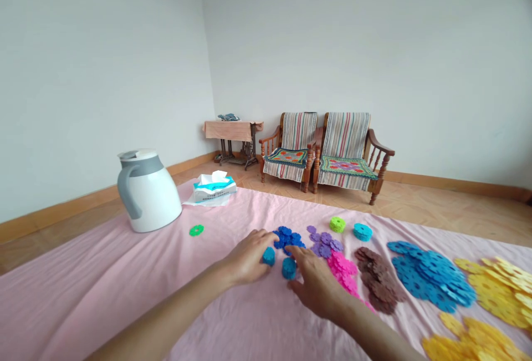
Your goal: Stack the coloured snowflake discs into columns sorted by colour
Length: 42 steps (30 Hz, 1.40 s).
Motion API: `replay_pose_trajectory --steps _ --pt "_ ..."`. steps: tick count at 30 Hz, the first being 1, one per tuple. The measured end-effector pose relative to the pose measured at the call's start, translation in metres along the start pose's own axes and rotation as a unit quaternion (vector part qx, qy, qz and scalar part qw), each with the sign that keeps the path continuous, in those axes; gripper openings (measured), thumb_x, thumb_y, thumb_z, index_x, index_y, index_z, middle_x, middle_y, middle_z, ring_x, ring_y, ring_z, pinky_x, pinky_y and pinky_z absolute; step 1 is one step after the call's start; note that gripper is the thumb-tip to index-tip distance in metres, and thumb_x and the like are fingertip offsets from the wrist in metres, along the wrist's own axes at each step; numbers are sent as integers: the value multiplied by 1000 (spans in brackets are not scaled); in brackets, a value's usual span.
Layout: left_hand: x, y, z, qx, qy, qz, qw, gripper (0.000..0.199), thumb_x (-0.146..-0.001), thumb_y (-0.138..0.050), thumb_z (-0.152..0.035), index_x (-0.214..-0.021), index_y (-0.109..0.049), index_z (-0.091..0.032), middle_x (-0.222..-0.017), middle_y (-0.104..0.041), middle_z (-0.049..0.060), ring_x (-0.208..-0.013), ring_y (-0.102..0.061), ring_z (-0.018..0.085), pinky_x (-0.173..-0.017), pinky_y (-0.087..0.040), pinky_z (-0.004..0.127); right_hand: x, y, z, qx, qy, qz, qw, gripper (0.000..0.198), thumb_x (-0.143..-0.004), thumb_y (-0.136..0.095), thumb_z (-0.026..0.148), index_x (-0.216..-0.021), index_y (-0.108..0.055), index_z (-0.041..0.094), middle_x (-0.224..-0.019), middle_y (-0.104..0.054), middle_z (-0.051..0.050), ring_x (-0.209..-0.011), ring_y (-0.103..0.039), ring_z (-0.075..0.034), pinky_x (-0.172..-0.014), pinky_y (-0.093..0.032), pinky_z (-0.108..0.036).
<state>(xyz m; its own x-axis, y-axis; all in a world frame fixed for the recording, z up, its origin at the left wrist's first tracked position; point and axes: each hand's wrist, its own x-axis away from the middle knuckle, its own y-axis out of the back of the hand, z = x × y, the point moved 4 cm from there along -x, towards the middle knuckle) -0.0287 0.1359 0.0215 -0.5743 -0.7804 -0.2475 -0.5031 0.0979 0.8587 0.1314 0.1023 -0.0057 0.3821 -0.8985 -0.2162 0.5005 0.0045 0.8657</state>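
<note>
On the pink cloth point(233, 316), my left hand point(248, 255) curls its thumb and fingers around a short stack of teal flower-shaped discs point(268, 256). A second teal stack point(288, 268) stands just to the right, between the thumb and fingers of my right hand point(316, 279). Right behind both hands lies a loose pile of dark blue flower discs point(286, 237). Purple discs point(326, 244) and a pink pile point(343, 272) are beside my right hand, which partly covers the pink ones.
Brown point(377, 280), blue point(432, 272) and yellow point(499, 289) disc piles spread rightward. Lime point(337, 224) and light-blue point(363, 232) stacks stand behind. A green disc point(197, 230), a white jug point(155, 197) and a tissue pack point(215, 188) are left. Two wooden chairs point(349, 167) stand beyond.
</note>
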Motion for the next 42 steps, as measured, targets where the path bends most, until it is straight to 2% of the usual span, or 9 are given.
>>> replay_pose_trajectory --steps 4,7,14,21,31,36,42 --pt "-12 -11 6 -70 16 79 994 52 -59 -61 -11 -109 -54 -22 -105 -61 5 -100 -55 25 -86 -43 31 -6 0 5 -1 -6 -2 1000 59 -66 -60 11 -125 -51 11 -120 -60 -17 -109 -55 -31 -89 -44 -41" --pt "-14 -15 7 -83 22 107 991 51 -61 -61 -13 -111 -51 -23 -111 -60 4 -104 -55 24 -88 -43 30 -8 1 6 -5 -8 -3 1000 58 -66 -57 9 -123 -51 11 -118 -61 -16 -106 -57 -31 -86 -46 -40" --pt "-9 -12 2 -68 5 115 991 55 -61 -57 -11 -114 -48 -22 -113 -60 5 -106 -55 24 -90 -43 31 -10 -4 8 -22 7 -8 1000 63 -64 -52 4 -126 -48 15 -119 -59 -12 -114 -52 -23 -96 -40 -34" --pt "12 -7 -4 -35 12 124 992 62 -57 -58 -12 -118 -47 -19 -116 -58 8 -107 -54 24 -94 -42 32 -3 -8 13 -23 14 0 1000 65 -62 -49 1 -127 -48 9 -122 -57 -16 -117 -49 -25 -97 -39 -37" --pt "44 2 -18 -2 8 136 991 72 -57 -55 -12 -127 -42 -21 -115 -58 6 -101 -56 23 -91 -44 33 12 -12 33 -46 18 26 998 68 -62 -49 2 -130 -47 8 -122 -57 -15 -119 -48 -23 -101 -37 -34" --pt "55 2 -25 7 45 143 989 80 -57 -53 -12 -133 -32 -19 -98 -60 5 -93 -58 23 -84 -48 33 22 -13 44 -51 -11 59 997 80 -63 -49 1 -140 -31 1 -136 -46 -21 -128 -41 -26 -105 -33 -36" --pt "60 -4 -33 26 41 142 989 83 -59 -51 -11 -137 -24 -21 -87 -61 1 -81 -59 20 -76 -49 31 34 -13 48 -58 -40 79 994 84 -62 -50 0 -143 -25 -1 -136 -47 -22 -125 -45 -27 -104 -35 -36"
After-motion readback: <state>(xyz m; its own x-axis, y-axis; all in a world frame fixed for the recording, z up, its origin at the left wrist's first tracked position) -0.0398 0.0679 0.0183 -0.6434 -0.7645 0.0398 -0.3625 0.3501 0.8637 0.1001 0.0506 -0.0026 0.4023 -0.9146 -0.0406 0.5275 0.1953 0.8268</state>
